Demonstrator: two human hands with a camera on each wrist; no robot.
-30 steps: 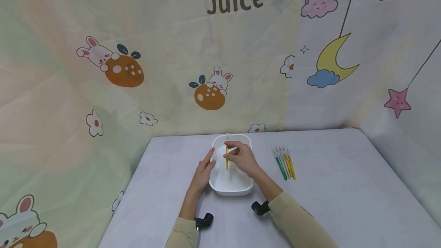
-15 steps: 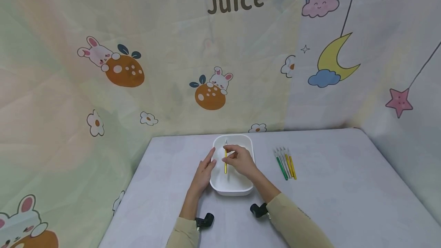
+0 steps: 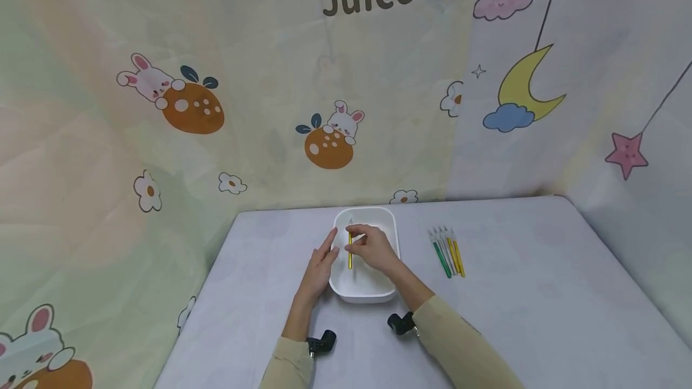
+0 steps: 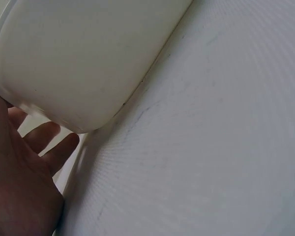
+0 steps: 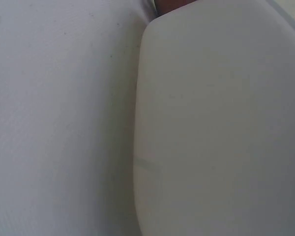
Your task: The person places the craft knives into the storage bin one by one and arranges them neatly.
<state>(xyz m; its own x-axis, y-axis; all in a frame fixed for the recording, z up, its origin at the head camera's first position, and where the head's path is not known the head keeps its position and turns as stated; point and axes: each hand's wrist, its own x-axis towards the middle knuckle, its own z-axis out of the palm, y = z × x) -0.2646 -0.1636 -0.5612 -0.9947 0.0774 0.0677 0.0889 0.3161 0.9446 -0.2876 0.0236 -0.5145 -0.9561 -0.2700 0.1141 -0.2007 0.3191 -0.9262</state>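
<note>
Head view: we see 2 bare hands at a white tray (image 3: 365, 289) on the bench (image 3: 519, 299). The right hand (image 3: 376, 251) has its grip nearly closed, thumb and fingers pinching a yellow pencil-like stick (image 3: 350, 239). Stick is over the left part of the tray, pale pointed tip toward the far rim, yellow end toward the person; we can't tell if it touches the tray floor. The left hand (image 3: 316, 270) is at the tray's left side, grip loose, fingers fairly straight, thumb at the rim, no stick in it. Right of the tray, well apart, we log a bundle of similar sticks (image 3: 448, 254): green, silvery and yellow, side by side, tips pointing away. Tan sleeves (image 3: 456, 341) and 1 black device (image 3: 322, 343) at each wrist. Behind the bench, a printed backdrop (image 3: 259, 155) reading "Juice", with bunnies, flowers, a moon and a star.

Left wrist view: we get the tray's outer wall filling the upper left, with the left hand low at the left edge, fingers by the tray's underside corner; bench surface takes the right.

Right wrist view: tray wall on the right, bench on the left. Top edge shows a cropped brownish patch, too partial for us to identify. We can't tell the right grip's state from here.
</note>
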